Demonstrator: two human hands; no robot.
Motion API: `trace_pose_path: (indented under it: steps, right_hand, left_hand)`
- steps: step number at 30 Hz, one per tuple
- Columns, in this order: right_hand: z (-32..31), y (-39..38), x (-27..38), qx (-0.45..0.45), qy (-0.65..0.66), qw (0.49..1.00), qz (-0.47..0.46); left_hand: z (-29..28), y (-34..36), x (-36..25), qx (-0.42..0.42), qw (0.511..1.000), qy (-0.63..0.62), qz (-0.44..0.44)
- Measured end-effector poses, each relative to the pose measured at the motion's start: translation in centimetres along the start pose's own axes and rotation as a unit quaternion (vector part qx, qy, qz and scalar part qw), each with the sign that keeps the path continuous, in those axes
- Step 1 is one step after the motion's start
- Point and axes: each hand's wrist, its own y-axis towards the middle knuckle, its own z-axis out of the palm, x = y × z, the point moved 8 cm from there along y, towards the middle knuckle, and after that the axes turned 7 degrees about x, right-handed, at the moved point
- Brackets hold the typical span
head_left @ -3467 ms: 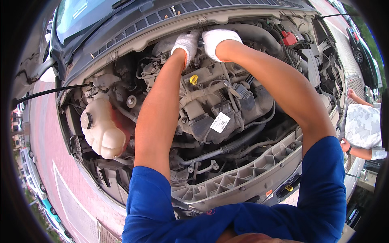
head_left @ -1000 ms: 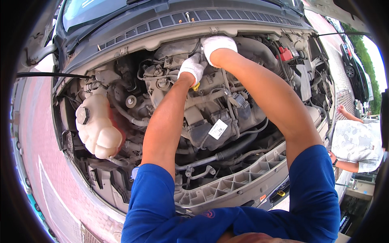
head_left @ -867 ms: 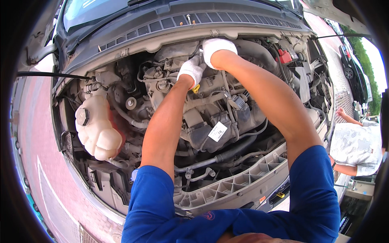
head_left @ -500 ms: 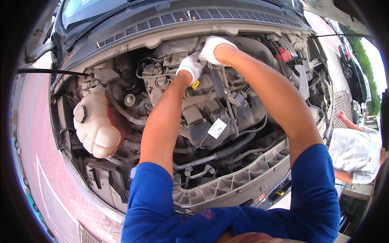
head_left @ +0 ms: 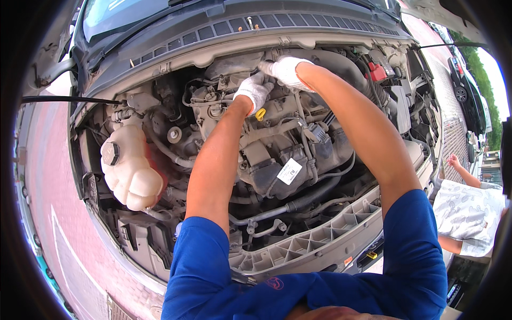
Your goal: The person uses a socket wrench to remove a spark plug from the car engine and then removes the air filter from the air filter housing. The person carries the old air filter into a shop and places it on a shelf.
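Both gloved hands reach into the rear middle of the engine bay. My left hand (head_left: 255, 92), in a white glove with greyed fingertips, is curled among fittings on the engine top (head_left: 274, 128), just above a yellow dipstick loop (head_left: 261, 114). My right hand (head_left: 284, 71), also gloved, is bent beside and slightly behind it, its fingertips near the left hand's. Whatever either hand grips is too hidden to make out. A grey air duct (head_left: 337, 66) runs to the right of my hands, and a white label (head_left: 288, 170) sits lower on the engine.
A translucent reservoir (head_left: 132, 168) stands at the left, a red terminal cover (head_left: 376, 72) at the back right. The cowl (head_left: 224, 24) and front crossmember (head_left: 314, 237) bound the bay; thin black struts cross both sides. Another person (head_left: 466, 213) in camouflage is at the right, parked cars beyond.
My left hand is lower than 3.5 seconds ago. My right hand has shifted down lately; a dark elongated piece below it half a second ago no longer shows. The other person has moved.
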Motion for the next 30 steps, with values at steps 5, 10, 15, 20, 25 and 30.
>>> trace_pose_path:
  steps: [5,10,15,20,25,30]
  right_hand:
    - [0.3,0.0,-1.3,0.038,0.204,0.978,-0.005]
    - [0.5,0.7,-2.3,0.067,0.253,0.965,-0.003]
    - [0.6,0.4,-2.1,0.053,0.250,0.967,0.010]
    - [-1.2,-2.0,-0.2,-0.008,0.194,0.980,-0.042]
    - [0.1,-5.4,2.8,0.050,-0.150,0.985,-0.064]
    - [-7.6,-8.8,5.1,-0.102,-0.078,0.950,-0.284]
  left_hand:
    - [0.1,-0.7,-1.4,0.046,0.996,-0.021,-0.067]
    - [0.1,-0.8,-1.6,0.034,0.998,-0.016,-0.057]
    - [0.2,-0.3,-0.7,0.044,0.997,-0.017,-0.057]
    - [0.3,-0.3,-0.9,0.039,0.996,0.011,-0.073]
    - [-1.5,0.5,1.1,-0.057,0.977,0.208,-0.008]
    - [-0.8,-1.3,-1.5,-0.054,0.992,0.014,-0.111]
